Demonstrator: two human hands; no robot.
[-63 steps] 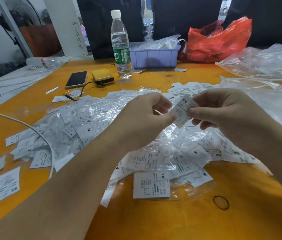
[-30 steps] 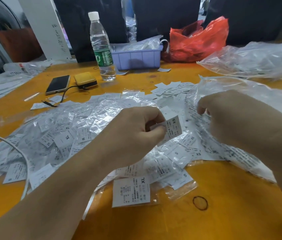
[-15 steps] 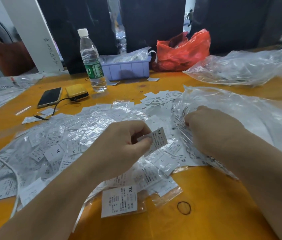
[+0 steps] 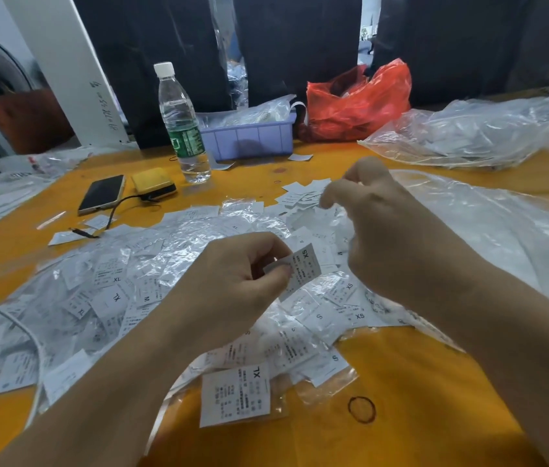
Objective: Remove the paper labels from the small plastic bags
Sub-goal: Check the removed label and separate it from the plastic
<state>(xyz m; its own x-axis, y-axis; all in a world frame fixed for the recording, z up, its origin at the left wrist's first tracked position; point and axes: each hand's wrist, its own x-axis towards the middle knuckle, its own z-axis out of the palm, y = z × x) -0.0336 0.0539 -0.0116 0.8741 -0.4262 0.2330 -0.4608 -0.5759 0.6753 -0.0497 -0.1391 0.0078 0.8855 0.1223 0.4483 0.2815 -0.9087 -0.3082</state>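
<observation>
Left hand (image 4: 232,284) pinches a paper label (image 4: 305,269) marked XS between thumb and fingers, over the pile of small plastic bags (image 4: 151,271) spread on the orange table (image 4: 401,416). Right hand (image 4: 391,230) hangs higher up, fingers loosely curled; can't tell if it's got anything. Loose labels (image 4: 303,193) sit just past it, water bottle (image 4: 182,126) and phone (image 4: 102,194) further back.

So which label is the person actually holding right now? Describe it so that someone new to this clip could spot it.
Start at the orange table and its heap of clear bags with labels. Above the heap's middle, the left hand pinches one white label by its edge. It alone is lifted off the heap, tilted, and reads XS near its top.
</observation>
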